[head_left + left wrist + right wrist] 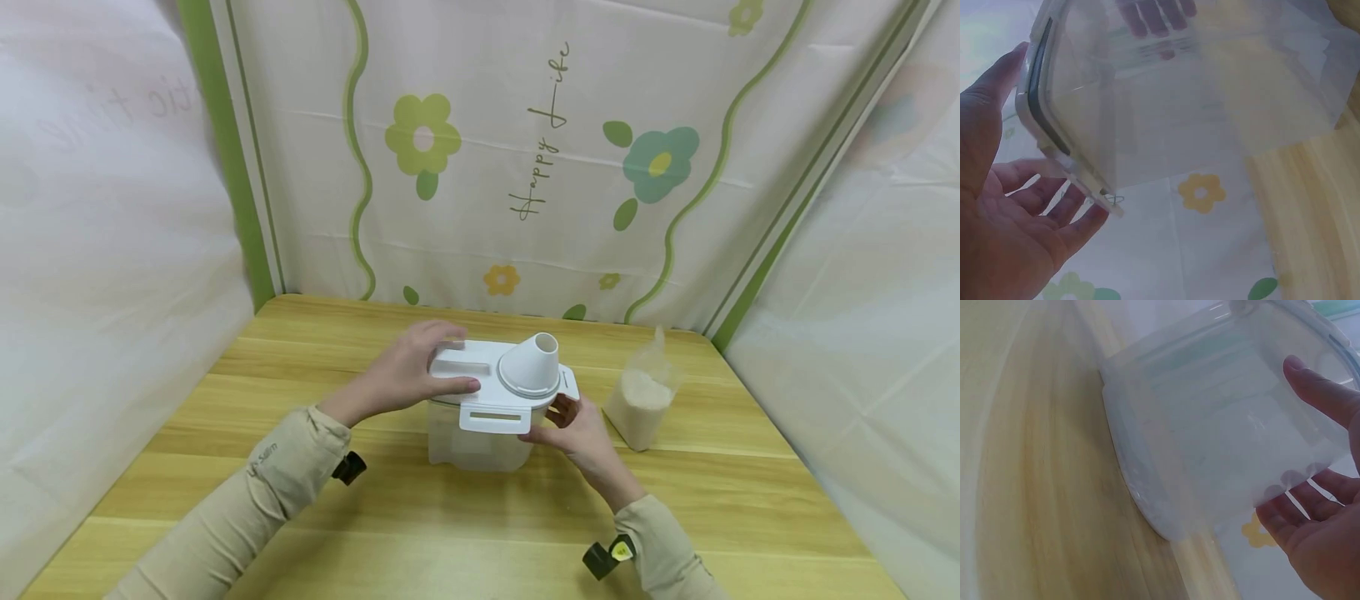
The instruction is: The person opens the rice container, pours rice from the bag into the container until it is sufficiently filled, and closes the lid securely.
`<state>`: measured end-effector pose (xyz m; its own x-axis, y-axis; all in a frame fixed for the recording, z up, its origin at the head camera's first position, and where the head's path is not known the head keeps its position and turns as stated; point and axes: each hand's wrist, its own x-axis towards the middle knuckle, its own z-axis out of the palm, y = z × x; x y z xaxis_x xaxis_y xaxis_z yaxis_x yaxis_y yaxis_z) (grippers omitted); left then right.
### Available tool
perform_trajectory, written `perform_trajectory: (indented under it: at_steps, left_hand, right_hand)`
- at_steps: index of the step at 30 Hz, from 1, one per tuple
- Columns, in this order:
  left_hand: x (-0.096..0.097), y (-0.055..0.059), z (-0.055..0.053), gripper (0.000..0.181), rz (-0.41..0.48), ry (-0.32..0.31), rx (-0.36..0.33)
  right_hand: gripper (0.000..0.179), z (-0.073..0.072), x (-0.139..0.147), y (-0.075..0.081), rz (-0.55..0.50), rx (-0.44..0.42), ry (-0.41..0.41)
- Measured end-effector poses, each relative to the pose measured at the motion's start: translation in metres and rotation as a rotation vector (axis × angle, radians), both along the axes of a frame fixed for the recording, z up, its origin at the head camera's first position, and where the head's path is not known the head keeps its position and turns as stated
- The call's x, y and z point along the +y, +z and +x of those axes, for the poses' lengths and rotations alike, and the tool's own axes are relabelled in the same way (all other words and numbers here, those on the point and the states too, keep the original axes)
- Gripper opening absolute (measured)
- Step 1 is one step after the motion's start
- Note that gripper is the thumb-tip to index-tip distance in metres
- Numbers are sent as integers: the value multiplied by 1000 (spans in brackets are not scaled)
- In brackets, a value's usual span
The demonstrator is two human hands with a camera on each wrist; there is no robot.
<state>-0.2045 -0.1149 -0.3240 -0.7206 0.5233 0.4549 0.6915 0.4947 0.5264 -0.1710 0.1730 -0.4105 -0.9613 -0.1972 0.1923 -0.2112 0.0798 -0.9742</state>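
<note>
A clear plastic storage container stands upright on the wooden table, topped by a white lid with a handle and a cone-shaped spout. White locking flaps stick outward from the lid's near and right sides. My left hand spans the lid's left end, thumb on the near edge and fingers at the far edge. In the left wrist view, its fingertips meet a flap. My right hand grips the container's right end below the lid, thumb on the near wall and fingers on the far wall.
A clear bag of white grains stands on the table to the right of the container. Patterned fabric hangs behind the table, with pale sheeting at both sides.
</note>
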Motion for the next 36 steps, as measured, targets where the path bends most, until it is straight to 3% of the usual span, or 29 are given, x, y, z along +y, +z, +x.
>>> perform_trajectory:
  at_steps: [5, 9, 16, 26, 36]
  left_hand:
    - [-1, 5, -1, 64, 29, -17, 96]
    - [0, 8, -2, 59, 33, -23, 132]
    - [3, 11, -3, 53, 19, -37, 122]
    - [9, 11, -7, 36, 58, -96, 132]
    - [12, 8, -9, 28, 93, -120, 96]
  right_hand:
    - [76, 0, 0, 0, 1, -15, -9]
    - [77, 1, -1, 0, -5, -31, -14]
    - [75, 1, -1, -1, -25, -9, 5]
    - [75, 2, -1, -1, -19, -10, -5]
    - [74, 2, -1, -1, -18, -10, -9]
